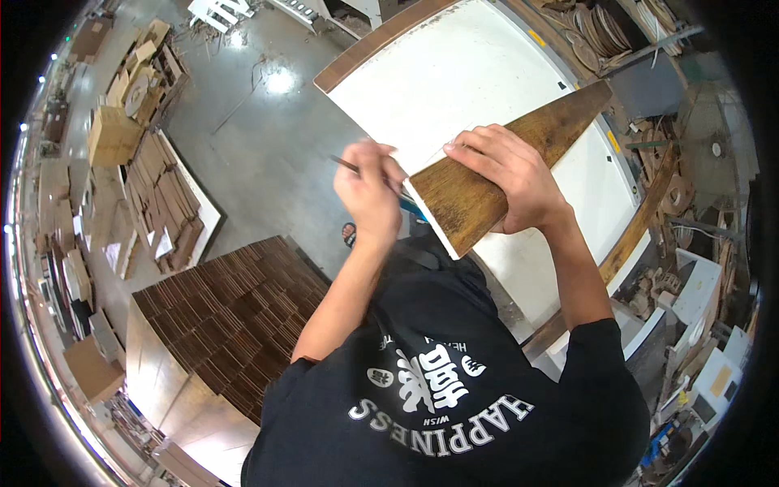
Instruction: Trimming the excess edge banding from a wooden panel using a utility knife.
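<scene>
My right hand (513, 174) is closed over a brown wood-grained board (469, 199), fingers across its top face and thumb side at the lower edge. The board's left end has a white edge strip (432, 219), and its far end reaches over a white work table (454, 73). My left hand (369, 188), a little blurred, is curled round a slim tool with a dark thin end (345, 164). Just below those fingers, beside the white strip, a bit of blue (412, 208) shows; whether it belongs to the tool I cannot tell.
Stacked brown slats (235, 312) lie on a pallet at lower left. Cardboard boxes (118, 136) and flat brown pieces (166, 203) stand farther left. Another board (641, 219) lies along the table's right side. Coiled edging rolls (596, 36) and a fan (716, 150) are at the right.
</scene>
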The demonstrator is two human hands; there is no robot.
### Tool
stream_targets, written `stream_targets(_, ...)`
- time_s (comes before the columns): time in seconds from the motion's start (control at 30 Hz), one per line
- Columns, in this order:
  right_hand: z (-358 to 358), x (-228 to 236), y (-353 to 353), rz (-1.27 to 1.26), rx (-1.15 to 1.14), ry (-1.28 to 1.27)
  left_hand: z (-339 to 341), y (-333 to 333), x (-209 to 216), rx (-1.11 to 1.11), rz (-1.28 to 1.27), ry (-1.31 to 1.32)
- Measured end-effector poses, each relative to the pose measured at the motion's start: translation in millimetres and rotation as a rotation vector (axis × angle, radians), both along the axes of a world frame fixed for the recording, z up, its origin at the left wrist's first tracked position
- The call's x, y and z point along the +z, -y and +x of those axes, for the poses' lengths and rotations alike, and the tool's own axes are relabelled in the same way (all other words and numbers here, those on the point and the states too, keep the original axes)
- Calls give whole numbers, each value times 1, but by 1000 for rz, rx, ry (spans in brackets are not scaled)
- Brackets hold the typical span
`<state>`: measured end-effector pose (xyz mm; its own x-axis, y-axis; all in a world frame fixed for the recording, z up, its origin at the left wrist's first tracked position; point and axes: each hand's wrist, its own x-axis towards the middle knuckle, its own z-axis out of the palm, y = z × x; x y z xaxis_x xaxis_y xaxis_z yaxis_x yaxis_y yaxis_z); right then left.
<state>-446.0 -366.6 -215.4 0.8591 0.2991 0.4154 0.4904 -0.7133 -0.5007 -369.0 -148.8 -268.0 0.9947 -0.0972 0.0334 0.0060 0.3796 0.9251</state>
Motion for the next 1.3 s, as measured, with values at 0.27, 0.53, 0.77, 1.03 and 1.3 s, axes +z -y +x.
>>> stream_targets(0.27,-3,-12,-8,-76,50,-64,76,18,-171,-276,-66,-785)
stream_targets(0.53,-26,-11,-5,20,14,-2,-11,66,-104,-409,-61,-515)
stream_targets(0.77,-10,-9,-14,42,-11,57,-34,30,-35,-364,-95,-331)
stream_targets(1.03,57,22,-66,79,39,-61,17,-32,32,-148,-178,-148)
stream_targets(1.3,134,86,-166,41,123,-301,108,-117,19,-405,-513,435)
